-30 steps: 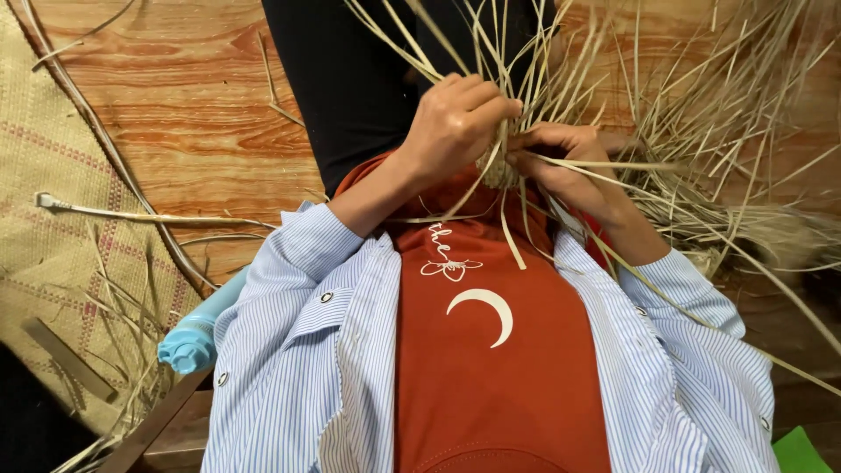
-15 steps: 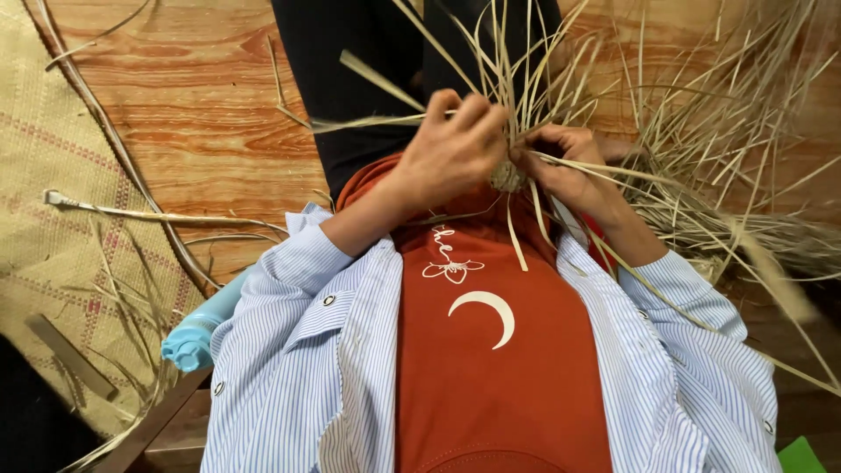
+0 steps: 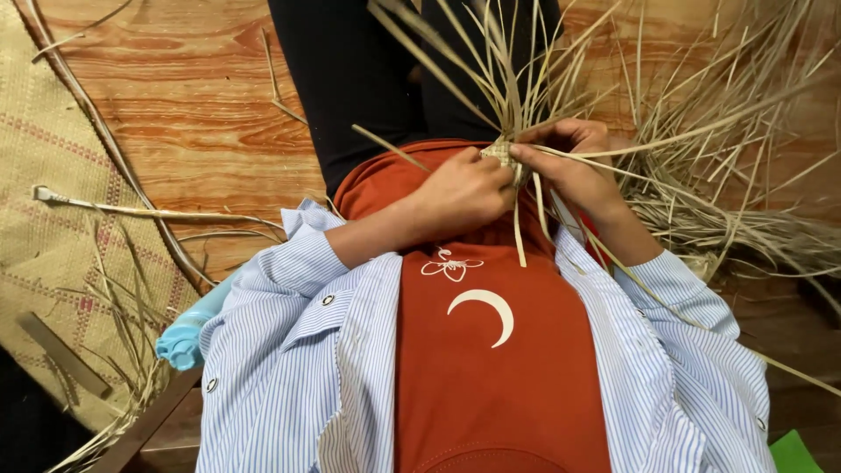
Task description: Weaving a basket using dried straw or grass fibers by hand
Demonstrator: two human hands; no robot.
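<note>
Wood-plank floor (image 3: 201, 96), woven mat (image 3: 53, 228) at left. Your left hand (image 3: 464, 188) & right hand (image 3: 569, 166) both pinch small woven straw knot (image 3: 501, 151); most strands (image 3: 526, 79) above grip unwoven — early stage.

Both hands, left (image 3: 464, 188) and right (image 3: 569, 166), meet at the belly, fingers pinched.

Blue-striped shirt (image 3: 289, 368), tan straw strips (image 3: 701, 175), orange-red top (image 3: 491, 385)

Bare wooden floor (image 3: 193, 96) lies open beyond the left hand (image 3: 464, 188); loose straw strands (image 3: 727, 175) crowd everything around the right hand (image 3: 569, 166).
</note>
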